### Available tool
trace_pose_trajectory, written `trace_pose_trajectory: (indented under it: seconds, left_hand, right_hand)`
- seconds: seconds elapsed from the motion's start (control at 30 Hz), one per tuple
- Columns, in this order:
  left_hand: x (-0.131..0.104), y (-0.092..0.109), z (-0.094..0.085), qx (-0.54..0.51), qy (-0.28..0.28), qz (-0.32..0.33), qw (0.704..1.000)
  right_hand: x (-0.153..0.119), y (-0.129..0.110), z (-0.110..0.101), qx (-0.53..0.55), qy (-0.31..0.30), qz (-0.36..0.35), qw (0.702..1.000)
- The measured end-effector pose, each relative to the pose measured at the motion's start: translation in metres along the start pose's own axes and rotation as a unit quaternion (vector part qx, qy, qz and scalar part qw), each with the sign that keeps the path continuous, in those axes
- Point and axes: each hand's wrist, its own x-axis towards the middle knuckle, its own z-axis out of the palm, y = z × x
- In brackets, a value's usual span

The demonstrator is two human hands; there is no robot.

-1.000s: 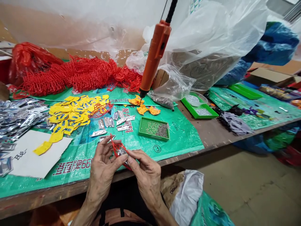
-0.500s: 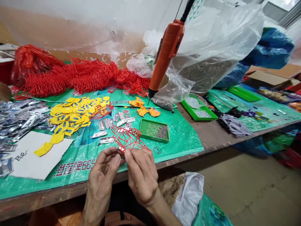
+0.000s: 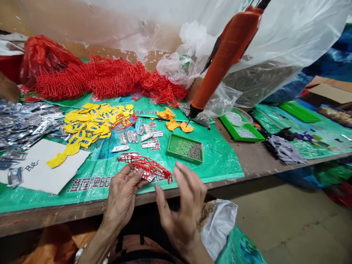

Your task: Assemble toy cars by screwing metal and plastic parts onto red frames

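My left hand (image 3: 123,192) pinches a red plastic lattice frame (image 3: 148,165) near its left end, just above the table's front edge. Against the frame's underside, beside my fingers, shows a bit of a silvery piece; whether it is joined to the frame I cannot tell. My right hand (image 3: 183,200) is off the frame's right end, fingers spread, holding nothing. Beyond the frame lie several loose silver pieces (image 3: 147,136). A green tray (image 3: 171,151) of small screws stands just past my right hand. Above it hangs an orange electric screwdriver (image 3: 227,55), its tip down.
Red lattice frames (image 3: 110,82) are heaped at the back. Yellow pieces (image 3: 90,123) and silver pieces (image 3: 30,123) form piles on the left, by a white card (image 3: 71,165). Orange pieces (image 3: 172,125) lie behind the screw tray. Farther right are another green tray (image 3: 257,137) and grey parts (image 3: 284,148).
The red frame has been lifted and tilted, now in my left hand alone. My right hand has let go, opened and moved right. The view has shifted; the screwdriver appears larger and more slanted.
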Motion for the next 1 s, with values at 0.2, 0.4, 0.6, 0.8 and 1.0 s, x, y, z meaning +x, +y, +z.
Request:
trace_pose_trajectory:
  seconds: [0.2,0.4,0.6,0.8,1.0]
  left_hand:
    - [-0.003,-0.009,0.003,0.024,-0.046,-0.026,0.998]
    - [-0.003,-0.007,0.000,-0.039,-0.058,-0.064,0.995]
    - [0.001,-0.008,0.001,-0.036,-0.044,-0.077,0.995]
    - [0.000,-0.007,0.002,-0.039,-0.046,-0.072,0.996]
    - [0.001,-0.003,0.002,-0.044,-0.050,-0.073,0.995]
  right_hand:
    - [0.007,0.017,0.016,0.238,-0.153,0.273,0.919]
    - [0.006,0.019,0.013,0.282,-0.163,0.333,0.885]
    - [0.008,0.019,0.015,0.296,-0.159,0.366,0.868]
    - [0.009,0.019,0.013,0.279,-0.163,0.352,0.878]
    - [0.010,0.020,0.013,0.278,-0.159,0.341,0.884]
